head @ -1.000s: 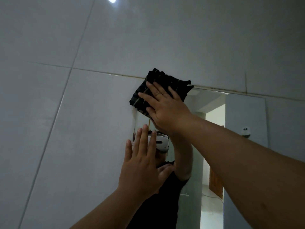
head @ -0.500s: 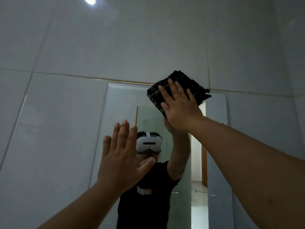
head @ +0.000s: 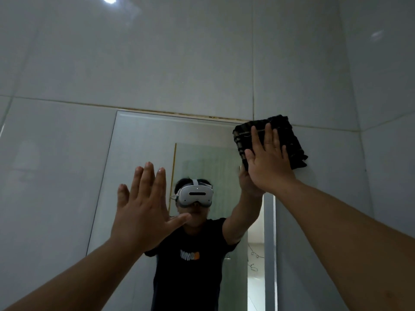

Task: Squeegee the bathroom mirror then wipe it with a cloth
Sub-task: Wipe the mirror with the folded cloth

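Note:
A tall bathroom mirror [head: 143, 140] is set flush in the grey tiled wall. My right hand [head: 268, 162] presses a folded dark checked cloth [head: 289, 140] flat against the mirror's top right corner, partly over the wall tile. The fingers are spread over the cloth. My left hand [head: 143, 209] is raised in front of the mirror's left half, palm forward, fingers apart, holding nothing. Whether it touches the glass I cannot tell. No squeegee is visible.
Grey glossy wall tiles [head: 202, 52] surround the mirror, with a corner to a side wall [head: 386, 153] on the right. The mirror reflects a person in a black shirt with a white headset and a bright doorway behind.
My right hand has slid the cloth along the mirror's top edge from the left corner to the right corner. The left hand stayed raised and open in front of the glass.

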